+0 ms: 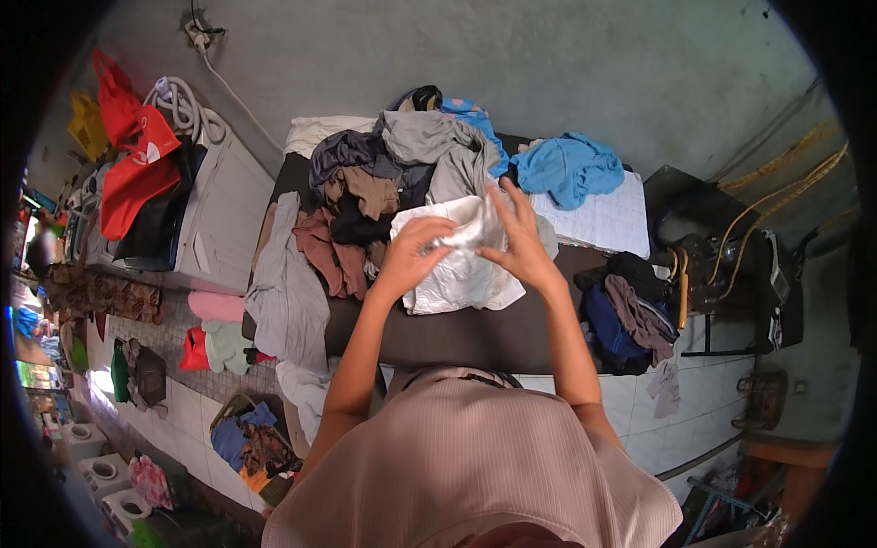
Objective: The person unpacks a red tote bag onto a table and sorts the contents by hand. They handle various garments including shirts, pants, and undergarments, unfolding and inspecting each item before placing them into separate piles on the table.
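A crumpled white cloth garment [455, 291] lies before me on the dark padded ironing surface [438, 342]. My left hand [414, 253] is over its left part, fingers curved and thumb apart around a raised fold. Motion blur hides whether that fold is gripped. Over the garment's right side, my right hand [521, 236] has its fingers spread and thumb out. Just beyond is a heap with a grey garment [438, 140], a dark purple one [342, 157], a brown one [370, 192] and a dusty-pink one [332, 253].
A light grey garment [291, 288] hangs over the left edge. To the right are a blue cloth [572, 168], white paper [620, 222], folded dark clothes [627, 318] and an iron-like appliance with hoses [692, 260]. A white cabinet-like appliance [226, 205] and laundry basket [277, 492] stand left.
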Demonstrator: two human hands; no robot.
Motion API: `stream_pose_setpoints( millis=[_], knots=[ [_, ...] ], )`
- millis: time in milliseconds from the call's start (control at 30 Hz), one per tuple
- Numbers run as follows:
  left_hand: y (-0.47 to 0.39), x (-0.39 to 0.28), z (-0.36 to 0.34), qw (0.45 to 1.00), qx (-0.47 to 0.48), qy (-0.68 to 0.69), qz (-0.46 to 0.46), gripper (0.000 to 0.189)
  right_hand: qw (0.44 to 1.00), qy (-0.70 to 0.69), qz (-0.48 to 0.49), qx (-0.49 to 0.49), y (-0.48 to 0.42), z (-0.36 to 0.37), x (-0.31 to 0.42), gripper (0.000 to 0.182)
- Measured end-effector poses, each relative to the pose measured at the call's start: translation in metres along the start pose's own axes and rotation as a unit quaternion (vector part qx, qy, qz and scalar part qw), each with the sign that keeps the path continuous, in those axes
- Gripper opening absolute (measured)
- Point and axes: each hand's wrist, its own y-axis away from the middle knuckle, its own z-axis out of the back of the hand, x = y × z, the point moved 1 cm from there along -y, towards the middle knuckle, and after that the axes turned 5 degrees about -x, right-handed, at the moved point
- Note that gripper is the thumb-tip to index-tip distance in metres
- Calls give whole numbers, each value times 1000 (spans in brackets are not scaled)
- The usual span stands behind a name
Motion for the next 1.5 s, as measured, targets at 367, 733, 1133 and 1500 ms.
stream_pose_setpoints(
  millis=[367,733,1133,1500],
  knots=[
    [-7,-129,77,988,-46,25,-145,19,852,-235,-39,466,19,98,38,27],
    [-1,-183,84,931,364,16,27,37,767,-617,175,-20,10,160,73,17],
    [-19,-201,92,970,229,-40,-65,20,782,-440,147,-417,37,299,49,20],
    [-83,-243,174,882,-404,-8,-244,10,977,-79,-100,170,32,328,44,27]
  ],
)
